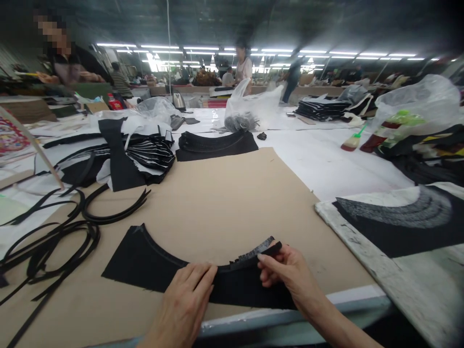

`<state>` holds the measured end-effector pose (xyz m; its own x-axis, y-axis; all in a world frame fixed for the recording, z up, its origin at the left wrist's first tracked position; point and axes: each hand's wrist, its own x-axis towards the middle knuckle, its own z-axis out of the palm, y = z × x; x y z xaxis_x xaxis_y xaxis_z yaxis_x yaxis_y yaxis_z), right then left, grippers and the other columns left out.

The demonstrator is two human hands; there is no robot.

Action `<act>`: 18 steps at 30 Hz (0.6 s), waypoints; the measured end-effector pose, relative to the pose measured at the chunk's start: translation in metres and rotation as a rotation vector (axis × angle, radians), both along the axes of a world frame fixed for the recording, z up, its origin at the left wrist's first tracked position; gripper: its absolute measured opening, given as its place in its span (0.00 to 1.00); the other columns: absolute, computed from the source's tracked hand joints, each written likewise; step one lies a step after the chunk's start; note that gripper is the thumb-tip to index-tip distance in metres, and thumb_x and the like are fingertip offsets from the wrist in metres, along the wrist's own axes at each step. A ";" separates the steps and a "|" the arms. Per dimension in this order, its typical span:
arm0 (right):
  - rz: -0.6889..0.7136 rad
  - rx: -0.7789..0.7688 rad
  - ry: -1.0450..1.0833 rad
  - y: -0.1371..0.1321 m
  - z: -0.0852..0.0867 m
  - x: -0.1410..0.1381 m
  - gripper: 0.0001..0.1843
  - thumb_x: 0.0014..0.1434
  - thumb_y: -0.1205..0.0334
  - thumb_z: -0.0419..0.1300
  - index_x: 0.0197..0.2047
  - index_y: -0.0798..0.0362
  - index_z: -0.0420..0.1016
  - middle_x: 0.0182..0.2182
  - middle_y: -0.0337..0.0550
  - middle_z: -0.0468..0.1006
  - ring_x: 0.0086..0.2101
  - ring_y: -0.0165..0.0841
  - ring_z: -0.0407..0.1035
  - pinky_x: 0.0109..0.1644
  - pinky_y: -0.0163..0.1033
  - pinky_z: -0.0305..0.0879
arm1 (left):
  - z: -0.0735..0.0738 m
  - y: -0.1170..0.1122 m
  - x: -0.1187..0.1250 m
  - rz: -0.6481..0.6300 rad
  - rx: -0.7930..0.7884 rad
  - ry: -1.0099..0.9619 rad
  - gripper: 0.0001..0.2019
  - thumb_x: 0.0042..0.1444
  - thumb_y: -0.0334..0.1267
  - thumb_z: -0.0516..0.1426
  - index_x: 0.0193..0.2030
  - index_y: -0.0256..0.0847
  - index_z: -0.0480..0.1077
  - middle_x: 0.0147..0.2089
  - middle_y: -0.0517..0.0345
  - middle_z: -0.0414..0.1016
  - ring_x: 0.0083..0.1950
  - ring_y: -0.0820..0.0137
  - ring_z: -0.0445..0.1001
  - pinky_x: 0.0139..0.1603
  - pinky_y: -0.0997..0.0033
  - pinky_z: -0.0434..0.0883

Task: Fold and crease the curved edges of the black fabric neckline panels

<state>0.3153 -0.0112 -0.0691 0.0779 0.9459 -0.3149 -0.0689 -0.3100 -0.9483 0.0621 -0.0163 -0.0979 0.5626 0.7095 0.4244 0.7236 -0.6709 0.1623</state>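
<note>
A black curved fabric piece [145, 263] lies on brown cardboard near the table's front edge. Along its concave edge runs a narrow black strip [163, 252]. My left hand [190, 290] lies flat on the piece, its fingertips on the strip at the middle of the curve. Between thumb and fingers, my right hand [281, 268] pinches the strip's right end, slightly raised. Beneath that end, part of the edge [255, 250] shows greyish and notched. The right fingertips behind the strip are partly hidden.
Loose black strips [65, 246] lie coiled at left. Behind them is a pile of black pieces [145, 159]. More curved pieces [217, 145] lie at the cardboard's far edge. A board [362, 232] with a grey-smeared black piece stands right, a glue bottle [351, 140] beyond. People work farther back.
</note>
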 end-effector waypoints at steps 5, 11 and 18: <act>-0.007 0.011 -0.048 -0.006 -0.003 -0.004 0.24 0.43 0.44 0.69 0.25 0.54 0.64 0.20 0.40 0.75 0.22 0.31 0.71 0.24 0.34 0.70 | 0.002 -0.006 -0.014 -0.006 0.119 0.110 0.20 0.61 0.27 0.50 0.59 0.39 0.66 0.55 0.51 0.72 0.53 0.64 0.69 0.54 0.64 0.67; 0.035 0.010 -0.198 -0.004 -0.007 -0.005 0.19 0.46 0.48 0.65 0.29 0.52 0.62 0.16 0.35 0.72 0.17 0.29 0.67 0.20 0.31 0.65 | 0.003 -0.005 -0.017 0.018 0.196 0.030 0.17 0.62 0.29 0.48 0.53 0.40 0.71 0.50 0.51 0.74 0.50 0.65 0.70 0.52 0.64 0.64; 0.151 -0.019 -0.478 0.004 -0.001 -0.005 0.15 0.54 0.47 0.56 0.31 0.51 0.64 0.13 0.34 0.71 0.15 0.29 0.65 0.17 0.29 0.60 | -0.002 -0.008 -0.022 -0.001 0.145 0.090 0.20 0.60 0.26 0.47 0.58 0.35 0.67 0.51 0.50 0.73 0.51 0.65 0.68 0.55 0.64 0.61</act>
<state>0.3107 -0.0070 -0.0699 0.0799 0.9523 -0.2944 0.4193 -0.3001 -0.8568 0.0405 -0.0242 -0.0999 0.6036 0.6442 0.4697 0.7304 -0.6830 -0.0019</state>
